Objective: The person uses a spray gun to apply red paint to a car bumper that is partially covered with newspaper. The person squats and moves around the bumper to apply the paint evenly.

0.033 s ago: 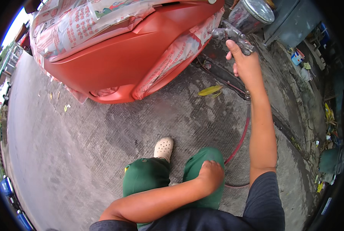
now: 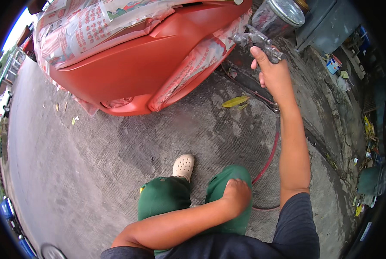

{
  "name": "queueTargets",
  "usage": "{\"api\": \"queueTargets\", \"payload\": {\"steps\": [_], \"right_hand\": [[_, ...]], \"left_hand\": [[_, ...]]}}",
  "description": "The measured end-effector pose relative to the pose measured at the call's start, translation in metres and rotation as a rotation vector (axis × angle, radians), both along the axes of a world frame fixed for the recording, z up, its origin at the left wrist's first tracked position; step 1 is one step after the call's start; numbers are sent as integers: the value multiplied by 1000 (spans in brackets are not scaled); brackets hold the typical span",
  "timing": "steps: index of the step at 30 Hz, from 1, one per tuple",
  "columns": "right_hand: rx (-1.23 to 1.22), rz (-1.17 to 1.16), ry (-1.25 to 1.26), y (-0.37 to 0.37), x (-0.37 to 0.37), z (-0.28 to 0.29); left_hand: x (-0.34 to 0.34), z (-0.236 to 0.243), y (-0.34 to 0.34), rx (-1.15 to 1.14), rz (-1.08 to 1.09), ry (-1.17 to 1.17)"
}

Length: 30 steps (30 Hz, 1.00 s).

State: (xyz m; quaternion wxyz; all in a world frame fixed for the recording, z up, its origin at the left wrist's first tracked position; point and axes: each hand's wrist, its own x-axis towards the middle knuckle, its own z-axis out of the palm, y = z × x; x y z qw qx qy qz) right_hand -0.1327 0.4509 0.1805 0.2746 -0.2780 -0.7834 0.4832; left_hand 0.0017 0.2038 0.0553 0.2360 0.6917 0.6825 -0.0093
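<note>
In the upper right, my right hand (image 2: pixel 274 71) is closed round a grey, paint-stained spray gun (image 2: pixel 260 45). A large clear cup (image 2: pixel 274 19) with a lid sits on the gun. Its nozzle faces left, close to the right end of a matte red car bumper (image 2: pixel 128 64) but apart from it. Printed masking paper (image 2: pixel 78 36) covers the area above the bumper, and more fills its lower opening. My left hand (image 2: pixel 237 197) rests on my right knee in green trousers (image 2: pixel 227 175). It is curled into a loose fist, most fingers hidden, with nothing seen in it.
A red hose (image 2: pixel 270 157) hangs below my right hand and curves down behind my knee. On the rough concrete lies a yellow-green leaf (image 2: pixel 235 102). A grey metal cabinet (image 2: pixel 327 26), a small tub (image 2: pixel 333 64) and litter line the right side. Parked vehicles stand far left.
My right hand and the spray gun with its cup have shifted slightly left. A wheel has come into sight at the lower left edge. My left hand has stayed on the knee.
</note>
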Motion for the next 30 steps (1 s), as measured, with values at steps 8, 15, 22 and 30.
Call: {"api": "queueTargets", "payload": {"steps": [8,15,22,30], "right_hand": [[-136,410,-93,-53,-3,19],[-59,192,-1,-27,-27,22],[-6,-36,12,5,-39,35],[19,91,15,14,-68,60]], "left_hand": [[1,1,11,-42,32,-26],[-1,6,11,-26,53,-9],[-6,3,9,-23,94,-19],[-10,3,7,6,113,7]]}}
